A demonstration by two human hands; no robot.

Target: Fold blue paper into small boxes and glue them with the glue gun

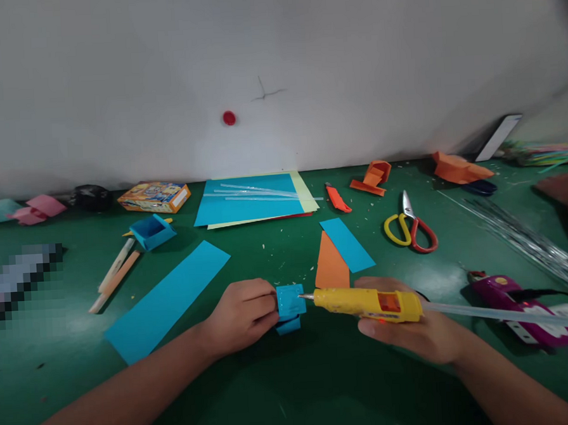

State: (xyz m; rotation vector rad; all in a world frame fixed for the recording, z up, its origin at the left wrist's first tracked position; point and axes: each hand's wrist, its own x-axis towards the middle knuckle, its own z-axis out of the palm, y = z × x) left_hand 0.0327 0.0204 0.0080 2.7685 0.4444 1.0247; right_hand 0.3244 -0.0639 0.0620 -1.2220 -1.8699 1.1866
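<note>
My left hand [242, 316] is closed round a small folded blue paper box [289, 304] low on the green table [292, 377], pinching its left side. My right hand [409, 333] grips a yellow hot glue gun [369, 302] laid sideways, a clear glue stick [484, 313] trailing out of its back to the right. The gun's metal nozzle touches the right face of the blue box.
A long blue paper strip [167, 301] lies at left, with orange [332, 266] and blue [346, 244] pieces beyond the box. Scissors [411, 226], an orange knife [337, 198], stacked sheets [252, 200], a blue paper box [150, 231], a purple glue gun [522, 308] and wires [528, 241] surround them.
</note>
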